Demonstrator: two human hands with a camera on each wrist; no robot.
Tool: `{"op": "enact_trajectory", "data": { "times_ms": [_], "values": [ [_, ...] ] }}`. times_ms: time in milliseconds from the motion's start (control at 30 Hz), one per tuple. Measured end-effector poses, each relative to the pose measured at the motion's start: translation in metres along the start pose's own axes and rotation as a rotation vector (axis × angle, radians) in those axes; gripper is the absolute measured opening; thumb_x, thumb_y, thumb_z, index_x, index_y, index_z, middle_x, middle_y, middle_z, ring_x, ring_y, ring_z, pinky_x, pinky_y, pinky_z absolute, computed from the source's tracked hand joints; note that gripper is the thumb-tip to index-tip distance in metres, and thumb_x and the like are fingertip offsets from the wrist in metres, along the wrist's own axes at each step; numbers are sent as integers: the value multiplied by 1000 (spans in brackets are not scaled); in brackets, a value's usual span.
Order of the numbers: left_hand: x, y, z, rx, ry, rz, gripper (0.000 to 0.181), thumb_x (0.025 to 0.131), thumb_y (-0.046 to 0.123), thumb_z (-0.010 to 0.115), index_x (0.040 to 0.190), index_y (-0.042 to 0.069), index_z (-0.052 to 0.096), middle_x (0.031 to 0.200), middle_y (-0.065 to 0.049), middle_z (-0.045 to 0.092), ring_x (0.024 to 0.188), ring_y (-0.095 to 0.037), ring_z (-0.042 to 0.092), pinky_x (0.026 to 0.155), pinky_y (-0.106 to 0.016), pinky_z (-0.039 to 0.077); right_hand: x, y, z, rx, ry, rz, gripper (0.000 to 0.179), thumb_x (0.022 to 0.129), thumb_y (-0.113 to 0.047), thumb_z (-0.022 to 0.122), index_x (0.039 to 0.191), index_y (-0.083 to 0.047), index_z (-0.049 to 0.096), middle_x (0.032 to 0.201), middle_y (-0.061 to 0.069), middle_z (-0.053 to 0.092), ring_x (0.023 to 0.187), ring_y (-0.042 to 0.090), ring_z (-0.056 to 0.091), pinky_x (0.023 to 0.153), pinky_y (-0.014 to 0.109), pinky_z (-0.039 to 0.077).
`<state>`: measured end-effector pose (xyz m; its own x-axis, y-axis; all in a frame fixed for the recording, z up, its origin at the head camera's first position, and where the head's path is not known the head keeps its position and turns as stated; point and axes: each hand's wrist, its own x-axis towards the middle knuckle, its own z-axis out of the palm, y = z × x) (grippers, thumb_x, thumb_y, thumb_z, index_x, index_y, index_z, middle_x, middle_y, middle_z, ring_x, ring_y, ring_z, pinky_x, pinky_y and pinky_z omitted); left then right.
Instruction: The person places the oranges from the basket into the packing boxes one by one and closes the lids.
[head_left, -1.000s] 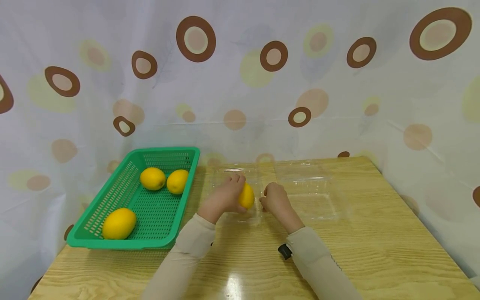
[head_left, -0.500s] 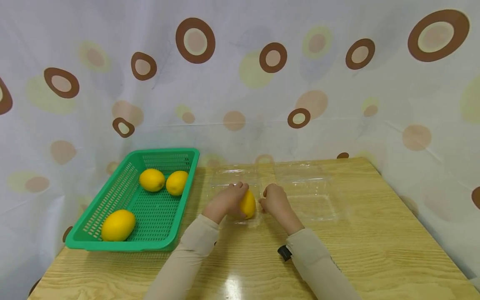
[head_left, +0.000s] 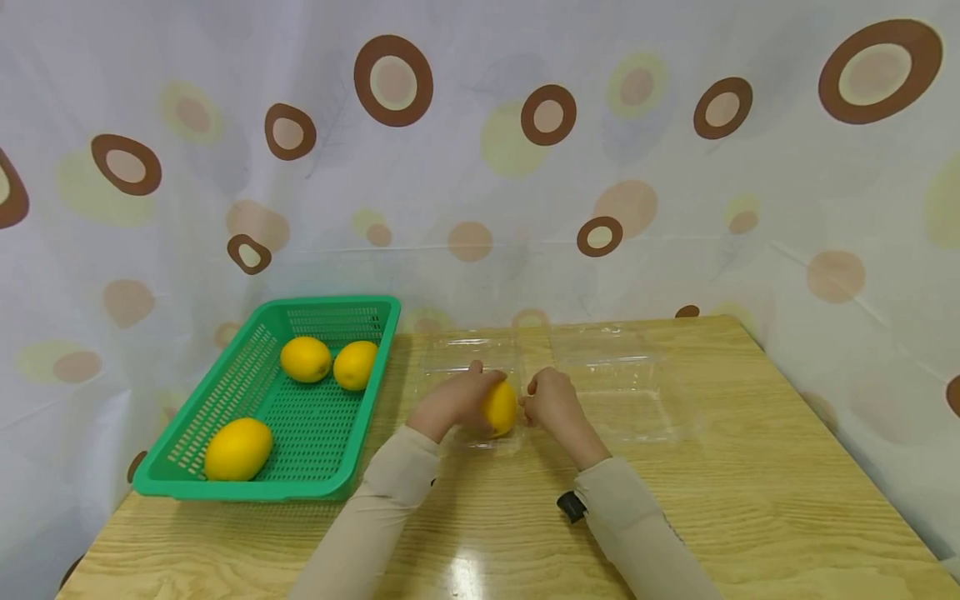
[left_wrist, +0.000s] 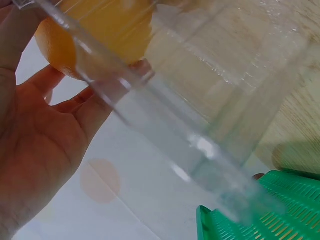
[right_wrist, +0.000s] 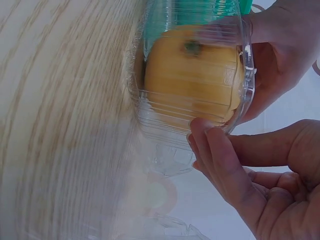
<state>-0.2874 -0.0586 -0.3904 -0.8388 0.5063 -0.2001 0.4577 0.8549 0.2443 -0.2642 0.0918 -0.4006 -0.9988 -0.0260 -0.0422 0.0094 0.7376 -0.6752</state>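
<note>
In the head view, my left hand point(head_left: 459, 400) holds a lemon point(head_left: 500, 408) low inside a clear plastic clamshell box point(head_left: 468, 364). The left wrist view shows thumb and fingers around the lemon point(left_wrist: 53, 46), partly behind the box's transparent wall. Beside that box, my right hand point(head_left: 553, 402) has its fingers curled at the near right side. Seen from the right wrist, the right hand point(right_wrist: 265, 175) pinches the box's rim between thumb and fingers. The lemon point(right_wrist: 195, 80) shows through the plastic with its green stem end facing the camera.
A second clear clamshell box point(head_left: 626, 404) stands open to the right on the wooden table point(head_left: 525, 533). At left is a green basket point(head_left: 247, 489) containing three lemons point(head_left: 238, 450). A patterned curtain point(head_left: 465, 167) hangs behind the table.
My left hand has moved down and slightly toward me and to the right, lowering the lemon into the clear box. My right hand has stayed in place beside it.
</note>
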Motion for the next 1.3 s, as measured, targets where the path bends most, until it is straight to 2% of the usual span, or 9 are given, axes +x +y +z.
{"op": "enact_trajectory", "data": {
  "times_ms": [200,367,600,867,967,1133,1200,1267,1300],
  "values": [
    [4,7,-2,24,7,-14,80,71,21,78,139,17,38,130,-16,41,101,-27,56,90,-38,47,4,1,-1,22,-16,23,8,79,-2,67,80,5,63,80,15,63,57,15,53,51,22,43],
    [6,13,-3,54,5,-34,82,68,19,81,139,18,40,126,-13,43,95,-25,56,86,-36,49,4,2,-2,21,-29,23,9,81,-3,65,77,5,61,75,14,60,56,14,52,50,22,42],
    [6,17,-3,78,7,-48,83,68,19,80,140,18,39,129,-16,42,96,-25,55,85,-35,49,3,2,-3,16,-23,13,22,80,-3,65,96,12,62,98,27,63,62,15,60,58,27,52],
    [2,25,-5,87,-39,-139,88,68,20,80,142,22,33,124,-19,41,90,-22,55,76,-32,51,4,3,0,6,-21,24,23,80,-4,66,97,11,63,99,27,63,63,16,59,57,26,52],
    [0,31,-8,153,-46,-136,88,67,22,81,141,19,35,122,-17,43,93,-22,55,79,-31,51,3,4,1,12,-18,31,23,80,-4,66,96,11,63,98,26,64,64,17,60,57,26,52],
    [-4,40,-21,312,-21,-73,77,64,27,83,131,12,46,118,-15,49,98,-24,55,83,-29,50,3,4,0,15,-29,35,23,81,-3,65,98,11,62,102,27,63,65,17,60,59,27,52],
    [-6,44,-28,387,-5,-52,72,64,29,83,126,11,49,116,-14,51,98,-23,55,83,-27,49,4,4,0,-4,-26,14,19,80,-3,65,93,10,63,96,25,64,61,15,60,58,26,50],
    [-8,46,-35,451,-2,-48,69,65,31,82,124,11,50,114,-13,51,96,-22,55,81,-25,49,4,4,0,-17,-29,-3,12,80,-3,65,78,8,61,82,21,66,55,13,58,50,23,45],
    [-9,47,-38,476,-9,-52,69,66,31,81,124,11,50,114,-13,51,97,-21,54,82,-25,49,5,3,0,-17,-35,-6,15,80,-3,65,71,6,58,74,19,65,51,12,56,47,22,41]
  ]
}}
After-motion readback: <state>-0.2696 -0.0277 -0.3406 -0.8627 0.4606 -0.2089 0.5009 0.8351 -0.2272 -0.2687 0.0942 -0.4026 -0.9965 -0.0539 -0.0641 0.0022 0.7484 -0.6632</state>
